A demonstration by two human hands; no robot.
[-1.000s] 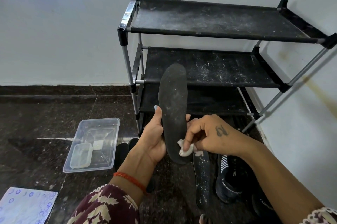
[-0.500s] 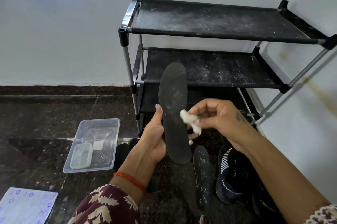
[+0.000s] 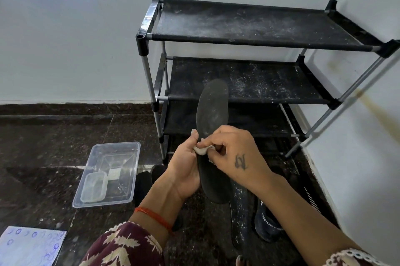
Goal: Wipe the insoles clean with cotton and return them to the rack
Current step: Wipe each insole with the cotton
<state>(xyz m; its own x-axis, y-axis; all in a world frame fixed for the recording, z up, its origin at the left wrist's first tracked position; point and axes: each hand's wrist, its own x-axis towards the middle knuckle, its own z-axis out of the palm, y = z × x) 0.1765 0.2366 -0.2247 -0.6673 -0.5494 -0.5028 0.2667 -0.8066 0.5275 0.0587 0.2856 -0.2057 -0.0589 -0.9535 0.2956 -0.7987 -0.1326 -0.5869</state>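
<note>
Left hand point(image 3: 184, 170) grips a long black foam insole point(image 3: 213, 135) upright (toe up); right hand point(image 3: 232, 155) fingers pinch a white cotton wad point(image 3: 202, 149) against it.

Black insole point(image 3: 213, 114), white cotton point(image 3: 202, 149)

A dark speckled floor point(image 3: 54, 146) carries a black three-shelf rack point(image 3: 249, 27) against the wall, a clear plastic tub point(image 3: 134, 170) left of it, a second insole point(image 3: 239, 211), a dark shoe point(image 3: 266, 226) and a patterned sheet point(image 3: 28, 246) at the near left.
</note>
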